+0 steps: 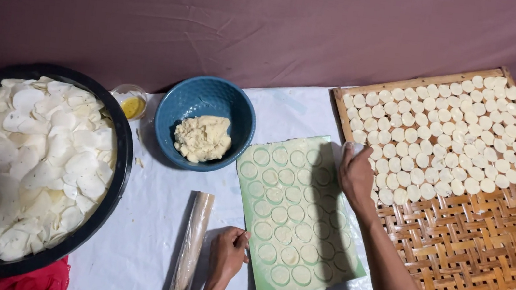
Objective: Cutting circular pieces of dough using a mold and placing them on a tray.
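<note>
1. A dough disc, it seems, is pinched by the right hand [355,175] at the sheet's [296,218] far corner, beside the tray [487,258].
2. The sheet's near edge is pressed by the closed left hand [228,253].
3. The tray lies right of the grip; the right hand is nearer.

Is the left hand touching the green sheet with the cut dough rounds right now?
Touching. The head view shows the left hand resting its fingers on the near left edge of the green sheet, with no gap visible between them.

Left hand [228,253] low at the table's near edge, fingers curled loosely inward, knuckles up, right hand [354,175] stretched forward on a long bare forearm, fingers bent down, back of hand upward
</note>
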